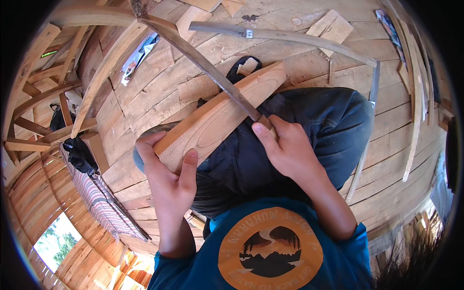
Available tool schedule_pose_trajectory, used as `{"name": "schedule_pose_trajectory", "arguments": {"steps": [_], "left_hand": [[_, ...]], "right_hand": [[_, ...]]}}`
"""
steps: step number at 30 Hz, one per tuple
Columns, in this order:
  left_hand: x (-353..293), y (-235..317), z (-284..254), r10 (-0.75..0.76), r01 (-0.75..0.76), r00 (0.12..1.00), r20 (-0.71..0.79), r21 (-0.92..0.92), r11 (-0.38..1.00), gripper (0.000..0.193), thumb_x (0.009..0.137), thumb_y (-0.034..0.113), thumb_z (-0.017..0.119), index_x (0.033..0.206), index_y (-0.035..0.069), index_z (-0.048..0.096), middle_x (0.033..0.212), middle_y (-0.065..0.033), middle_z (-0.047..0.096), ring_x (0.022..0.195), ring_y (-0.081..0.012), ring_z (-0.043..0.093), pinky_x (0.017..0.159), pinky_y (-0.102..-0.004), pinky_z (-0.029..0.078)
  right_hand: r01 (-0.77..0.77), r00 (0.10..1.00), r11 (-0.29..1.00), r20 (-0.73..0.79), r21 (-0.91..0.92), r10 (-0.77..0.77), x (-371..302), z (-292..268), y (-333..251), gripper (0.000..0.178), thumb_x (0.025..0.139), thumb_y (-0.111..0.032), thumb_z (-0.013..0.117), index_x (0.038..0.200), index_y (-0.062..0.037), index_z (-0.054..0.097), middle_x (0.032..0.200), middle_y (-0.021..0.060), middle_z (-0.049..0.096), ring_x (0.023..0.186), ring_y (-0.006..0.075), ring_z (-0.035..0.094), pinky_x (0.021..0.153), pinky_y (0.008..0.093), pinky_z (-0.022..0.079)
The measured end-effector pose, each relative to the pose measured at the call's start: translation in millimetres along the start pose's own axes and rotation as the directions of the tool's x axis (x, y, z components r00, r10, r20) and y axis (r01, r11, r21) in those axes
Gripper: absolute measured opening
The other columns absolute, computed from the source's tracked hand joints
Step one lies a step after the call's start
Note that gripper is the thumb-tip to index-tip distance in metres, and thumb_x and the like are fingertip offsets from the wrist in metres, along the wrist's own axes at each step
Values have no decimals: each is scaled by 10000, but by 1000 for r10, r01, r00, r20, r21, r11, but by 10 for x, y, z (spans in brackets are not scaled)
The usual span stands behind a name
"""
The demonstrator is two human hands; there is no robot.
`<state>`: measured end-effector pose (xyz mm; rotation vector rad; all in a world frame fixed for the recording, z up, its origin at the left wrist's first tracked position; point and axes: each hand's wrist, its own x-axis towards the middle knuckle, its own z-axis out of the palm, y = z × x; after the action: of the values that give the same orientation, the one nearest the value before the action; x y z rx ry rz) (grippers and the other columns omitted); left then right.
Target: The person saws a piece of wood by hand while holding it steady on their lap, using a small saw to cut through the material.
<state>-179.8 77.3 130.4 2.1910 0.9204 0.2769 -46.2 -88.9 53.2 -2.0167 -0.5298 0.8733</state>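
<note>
My left hand (173, 182) grips the near end of a thick wooden plank (208, 130), thumb on its face and fingers round the far side. The plank lies slanted across my crossed legs (319, 116), its other end pointing away to the right. In my right hand (292, 150) is the short wooden handle of a long, narrow dark blade (193, 55); its exact kind is unclear. The blade runs away to the upper left and crosses over the plank. Whether its edge touches the wood cannot be made out.
A long grey angled strip (299, 38) lies on the plank floor (193, 104) ahead. Wood offcuts (333, 31) and shavings are scattered there. Timber framing (108, 72) rises at the left, near a black bag (81, 154) and a striped mat (99, 198). Long slats (416, 101) lie at the right.
</note>
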Motion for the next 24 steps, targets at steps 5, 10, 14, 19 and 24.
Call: {"name": "schedule_pose_trajectory", "arguments": {"steps": [5, 10, 14, 19, 24], "left_hand": [[28, 8, -3, -7, 7, 1000, 8, 11, 1000, 488, 782, 53, 682, 1176, -2, 398, 1066, -158, 446, 1010, -225, 437, 945, -334, 347], [-51, 20, -16, -61, 64, 997, 51, -58, 996, 483, 786, 41, 676, 1173, -4, 391, 1048, -153, 450, 988, -217, 451, 919, -323, 367], [-109, -74, -25, -30, 32, 998, 55, -37, 999, 479, 814, 67, 671, 1196, 25, 385, 1021, -124, 480, 958, -188, 482, 863, -297, 407], [-92, -115, -39, -117, 119, 993, 26, -79, 990, 478, 801, 58, 681, 1180, -8, 397, 1056, -148, 458, 983, -223, 469, 910, -327, 383], [-12, -77, -12, 4, -4, 1000, 7, -8, 1000, 479, 793, 46, 675, 1183, -1, 400, 1061, -146, 444, 1014, -224, 440, 952, -326, 347]], "right_hand": [[116, 993, 993, 5, 20, -116, -15, 88, -168, 476, 945, -427, 545, 760, 11, 562, 607, 230, 570, 609, 436, 598, 576, 485, 485], [89, 994, 996, 60, -17, -88, -54, -15, -79, 478, 944, -441, 542, 753, -4, 565, 586, 213, 561, 600, 421, 600, 567, 474, 482], [95, 994, 990, 60, -101, -89, -73, -4, -56, 486, 934, -475, 544, 759, -22, 577, 580, 202, 580, 604, 416, 615, 590, 484, 502], [-84, 996, 995, 16, -49, 85, -116, -122, 253, 505, 935, -474, 541, 767, 0, 585, 612, 222, 589, 655, 445, 611, 612, 498, 497], [9, 999, 997, -50, -72, -13, -63, -36, 132, 504, 941, -456, 538, 780, 19, 591, 651, 263, 601, 675, 451, 622, 622, 504, 503]]}}
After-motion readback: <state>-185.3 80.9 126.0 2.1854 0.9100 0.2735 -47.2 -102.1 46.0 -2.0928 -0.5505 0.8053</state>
